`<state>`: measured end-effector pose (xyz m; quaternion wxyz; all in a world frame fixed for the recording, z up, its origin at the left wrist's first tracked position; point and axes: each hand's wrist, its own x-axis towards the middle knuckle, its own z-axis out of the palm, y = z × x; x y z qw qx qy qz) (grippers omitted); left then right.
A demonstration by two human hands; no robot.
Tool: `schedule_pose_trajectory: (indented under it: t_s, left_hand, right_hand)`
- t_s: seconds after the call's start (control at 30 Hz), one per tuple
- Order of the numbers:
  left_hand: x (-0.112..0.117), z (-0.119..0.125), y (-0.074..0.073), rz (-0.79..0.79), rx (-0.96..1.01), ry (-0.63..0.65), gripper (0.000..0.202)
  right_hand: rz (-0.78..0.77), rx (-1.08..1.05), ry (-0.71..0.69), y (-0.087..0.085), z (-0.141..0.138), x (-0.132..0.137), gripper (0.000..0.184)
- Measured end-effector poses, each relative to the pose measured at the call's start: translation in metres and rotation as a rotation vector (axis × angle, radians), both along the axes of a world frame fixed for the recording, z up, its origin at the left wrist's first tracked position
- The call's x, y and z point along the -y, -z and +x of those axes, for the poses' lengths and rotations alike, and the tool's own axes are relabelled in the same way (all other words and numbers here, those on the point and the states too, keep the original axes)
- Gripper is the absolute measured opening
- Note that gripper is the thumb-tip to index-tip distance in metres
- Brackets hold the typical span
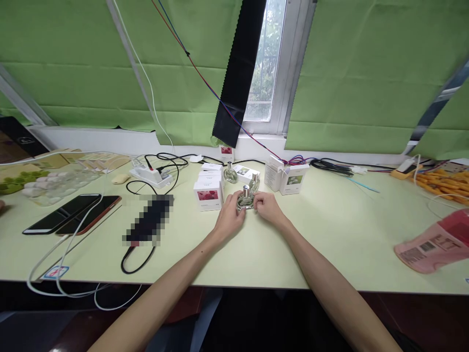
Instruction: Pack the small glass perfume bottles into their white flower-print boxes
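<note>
A clear glass perfume bottle point(245, 199) with a silver cap stands upright on the table between my two hands. My left hand point(230, 215) is closed around its left side, thumb at the front. On the right side, the curled fingers of my right hand point(268, 206) grip the bottle's edge; some fingertips are hidden. Just behind stands a second glass bottle point(254, 182), partly covered. Farther back and left is another perfume bottle point(230, 174). White boxes with a red flower picture point(207, 196) stand in a row beside my left hand.
White boxes with a green picture point(294, 179) stand back right, and a white box point(246, 173) lies behind the bottles. Phones point(62, 213), cables and a power strip point(151, 176) occupy the left. A pink container point(432, 244) lies at right. The table's front edge point(256, 287) is near me.
</note>
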<state>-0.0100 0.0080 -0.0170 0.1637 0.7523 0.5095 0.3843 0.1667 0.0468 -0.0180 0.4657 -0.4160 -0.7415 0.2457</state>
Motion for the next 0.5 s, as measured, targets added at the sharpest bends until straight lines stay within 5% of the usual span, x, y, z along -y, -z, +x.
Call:
schedule_pose_trajectory:
  t_s: [0.23,0.5]
  left_hand:
    - [0.0,0.001,0.002,0.021,-0.055,0.009,0.042]
    - [0.0,0.0,0.003,0.0,-0.061,0.014,0.04]
  right_hand:
    - [0.015,-0.027,0.069,0.002,0.006,-0.004,0.026]
    - [0.164,-0.126,0.406,-0.003,0.017,-0.005,0.023]
